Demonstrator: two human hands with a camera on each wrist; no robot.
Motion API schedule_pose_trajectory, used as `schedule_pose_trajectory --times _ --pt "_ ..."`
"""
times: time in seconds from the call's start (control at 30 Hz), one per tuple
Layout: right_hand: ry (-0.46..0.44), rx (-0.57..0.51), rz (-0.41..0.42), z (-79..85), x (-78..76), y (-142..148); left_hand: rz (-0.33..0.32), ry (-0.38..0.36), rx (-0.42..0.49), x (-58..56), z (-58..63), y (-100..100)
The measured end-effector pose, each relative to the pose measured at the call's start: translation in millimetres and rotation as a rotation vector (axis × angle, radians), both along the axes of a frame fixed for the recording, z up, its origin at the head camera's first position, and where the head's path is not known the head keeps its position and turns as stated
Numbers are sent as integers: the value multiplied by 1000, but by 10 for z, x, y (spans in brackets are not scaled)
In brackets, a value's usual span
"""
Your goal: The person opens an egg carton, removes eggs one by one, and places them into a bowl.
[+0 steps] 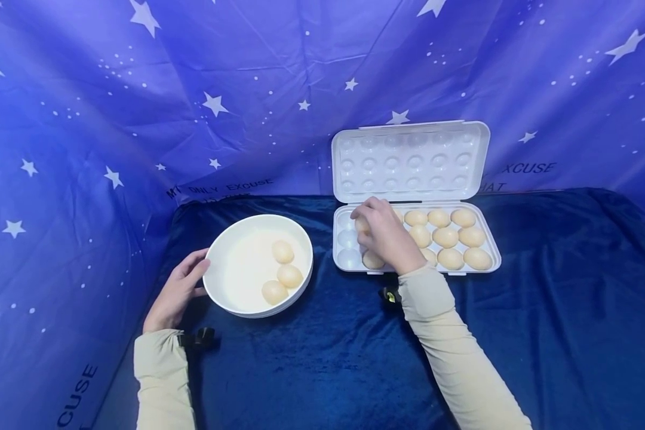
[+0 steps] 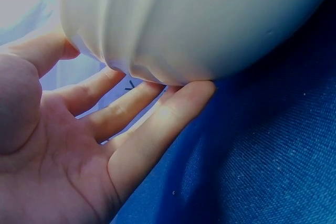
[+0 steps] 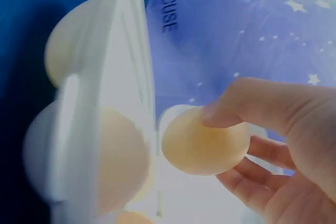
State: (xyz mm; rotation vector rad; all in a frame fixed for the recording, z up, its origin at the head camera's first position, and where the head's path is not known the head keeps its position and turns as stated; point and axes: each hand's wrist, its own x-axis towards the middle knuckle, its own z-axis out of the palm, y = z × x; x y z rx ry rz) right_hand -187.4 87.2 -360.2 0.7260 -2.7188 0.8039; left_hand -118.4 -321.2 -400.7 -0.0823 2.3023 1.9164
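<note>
While the left grip (image 1: 177, 286) holds the bowl (image 1: 233, 263) at its side, thumb over the rim and fingers against the outer wall, the right grip (image 1: 384, 233) is pinched on an egg (image 3: 205, 140), thumb on one side and fingertips on the other. The right arm slants forward and leftward, hand bent down over the left part of the carton (image 1: 348, 240). Behind this grip stands the lid (image 1: 414, 178); to its right lie further eggs (image 1: 445, 237). Three eggs (image 1: 289, 276) rest in the bowl, right of the left grip. From the head, the right hand largely covers its egg and some carton places; both forearms are cut off below. The left wrist view crops the bowl; glare blurs the carton interior in the right.
</note>
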Motion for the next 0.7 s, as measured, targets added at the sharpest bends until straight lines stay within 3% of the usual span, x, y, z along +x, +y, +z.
schedule_pose_trajectory --times 0.47,0.7 --pt "148 -125 132 277 237 -236 -3 -4 -21 -14 -9 -2" --pt "227 -147 252 268 312 -410 -2 -6 -20 -11 -2 -3"
